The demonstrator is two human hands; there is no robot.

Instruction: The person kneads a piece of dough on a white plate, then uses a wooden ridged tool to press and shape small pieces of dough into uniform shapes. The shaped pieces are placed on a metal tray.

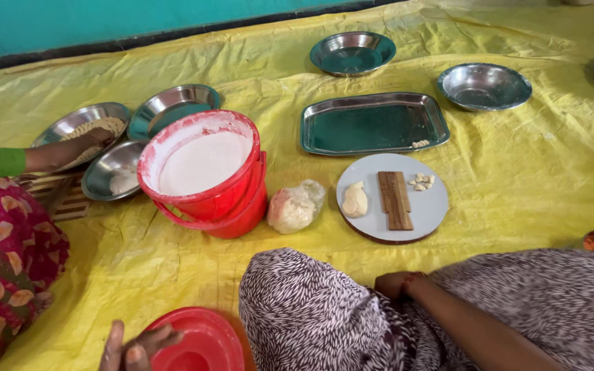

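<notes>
My left hand [137, 349] is at the bottom edge, its fingers curled over the rim of a red plastic lid [201, 343] on the sheet. My right hand [392, 283] rests on my patterned lap with its fingers curled in and nothing in it. Ahead stands a red bucket [211, 199] full of white flour. Next to it lies a clear bag of dough [295, 206]. A round grey board [429, 206] carries a dough lump [355, 200], a ridged wooden block [394, 199] and a few small shaped pieces [421, 181].
Another person sits at left; their hand [80, 145] reaches into a steel plate of grain [70, 124]. Steel bowls [484, 85], plates [352, 52] and a rectangular tray [372, 124] lie on the yellow sheet [517, 178]. A teal wall runs behind.
</notes>
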